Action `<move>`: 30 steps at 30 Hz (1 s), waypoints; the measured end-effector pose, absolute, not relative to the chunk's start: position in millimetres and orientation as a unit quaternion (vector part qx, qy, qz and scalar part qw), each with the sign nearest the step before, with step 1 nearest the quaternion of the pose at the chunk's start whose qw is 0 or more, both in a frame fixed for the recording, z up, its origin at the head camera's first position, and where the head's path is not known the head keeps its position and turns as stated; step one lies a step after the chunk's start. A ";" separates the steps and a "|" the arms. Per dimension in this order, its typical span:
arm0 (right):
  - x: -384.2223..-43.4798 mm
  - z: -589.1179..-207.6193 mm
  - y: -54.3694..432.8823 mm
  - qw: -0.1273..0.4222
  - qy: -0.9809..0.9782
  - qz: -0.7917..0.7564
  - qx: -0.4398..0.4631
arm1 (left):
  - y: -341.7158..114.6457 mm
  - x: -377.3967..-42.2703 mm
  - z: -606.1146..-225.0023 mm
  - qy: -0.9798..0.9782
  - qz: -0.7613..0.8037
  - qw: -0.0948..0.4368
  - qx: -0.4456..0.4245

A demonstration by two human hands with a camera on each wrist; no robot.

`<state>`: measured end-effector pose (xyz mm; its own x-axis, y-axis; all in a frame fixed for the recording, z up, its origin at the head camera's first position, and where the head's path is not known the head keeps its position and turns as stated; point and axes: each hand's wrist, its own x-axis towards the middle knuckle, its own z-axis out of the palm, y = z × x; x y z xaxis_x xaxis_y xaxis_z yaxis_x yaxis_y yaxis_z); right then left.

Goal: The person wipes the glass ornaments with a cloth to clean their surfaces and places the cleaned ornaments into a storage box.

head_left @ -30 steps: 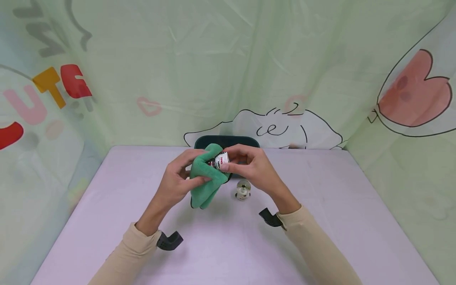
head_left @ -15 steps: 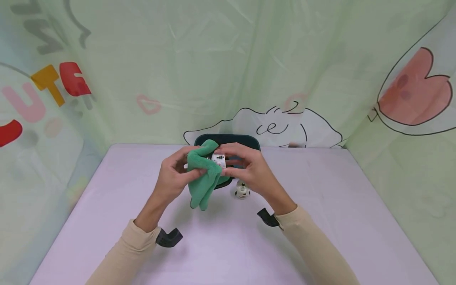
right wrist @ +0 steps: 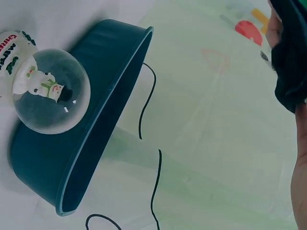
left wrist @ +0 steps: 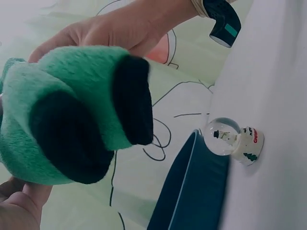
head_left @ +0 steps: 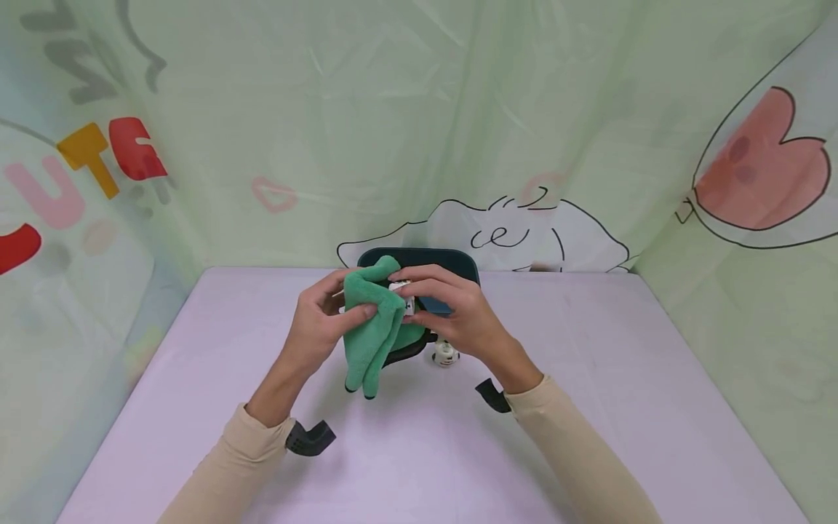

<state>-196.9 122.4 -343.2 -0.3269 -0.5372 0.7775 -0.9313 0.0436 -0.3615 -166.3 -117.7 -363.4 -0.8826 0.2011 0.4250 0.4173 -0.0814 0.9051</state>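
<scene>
My left hand (head_left: 317,313) grips a plush green cloth (head_left: 366,327) with dark edging, thumb in front and fingers behind. Out of the cloth's right side pokes the white printed base (head_left: 409,306) of a snow globe; its other end is hidden in the folds. The fingers of my right hand (head_left: 465,302) pinch this base over the table. Below the right hand, a second snow globe (head_left: 446,355) stands upright on the table; the right wrist view shows a snowman inside its clear ball (right wrist: 50,91).
Behind the hands, a dark teal bin (head_left: 419,256) stands at the table's back edge, close behind the standing snow globe. A printed curtain (head_left: 406,131) surrounds the pale lilac table (head_left: 589,378) at the back and sides.
The held base has turned, its red lettering giving way to other print. My right hand has shifted slightly left, and the cloth's lower corners hang a little lower.
</scene>
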 end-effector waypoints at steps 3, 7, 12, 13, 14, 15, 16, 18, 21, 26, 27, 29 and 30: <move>-197.6 -342.4 122.5 0.233 -0.687 0.434 0.534 | -116.3 -166.8 -364.3 -0.679 -0.696 0.073 -0.224; -197.7 -341.3 123.1 0.229 -0.688 0.441 0.528 | -115.4 -166.5 -365.3 -0.684 -0.691 0.073 -0.224; -196.9 -341.2 124.2 0.218 -0.690 0.455 0.519 | -115.4 -166.0 -366.3 -0.677 -0.689 0.082 -0.247; -196.5 -341.3 124.5 0.211 -0.691 0.461 0.515 | -115.5 -165.9 -366.6 -0.674 -0.689 0.085 -0.253; -196.0 -341.2 124.8 0.202 -0.692 0.468 0.511 | -115.6 -165.7 -366.8 -0.671 -0.689 0.088 -0.260; -195.4 -341.1 125.2 0.190 -0.692 0.478 0.506 | -115.7 -165.4 -367.1 -0.668 -0.689 0.091 -0.266; -194.8 -341.0 125.7 0.176 -0.693 0.490 0.499 | -115.7 -165.0 -367.3 -0.666 -0.688 0.095 -0.273; -193.2 -340.2 126.6 0.145 -0.694 0.513 0.484 | -115.9 -164.7 -368.3 -0.663 -0.683 0.103 -0.288; -190.8 -338.5 128.3 0.106 -0.707 0.532 0.453 | -115.4 -164.2 -368.8 -0.662 -0.672 0.112 -0.313; -187.4 -335.6 130.2 0.066 -0.744 0.539 0.389 | -114.5 -165.0 -369.6 -0.677 -0.636 0.136 -0.345; -186.8 -335.3 130.3 0.059 -0.748 0.543 0.377 | -114.5 -165.3 -370.1 -0.682 -0.626 0.143 -0.349; -185.8 -335.0 130.7 0.047 -0.755 0.550 0.353 | -114.3 -165.8 -371.3 -0.692 -0.609 0.153 -0.356; -185.4 -335.0 130.9 0.042 -0.759 0.552 0.343 | -114.2 -166.0 -372.1 -0.697 -0.599 0.158 -0.360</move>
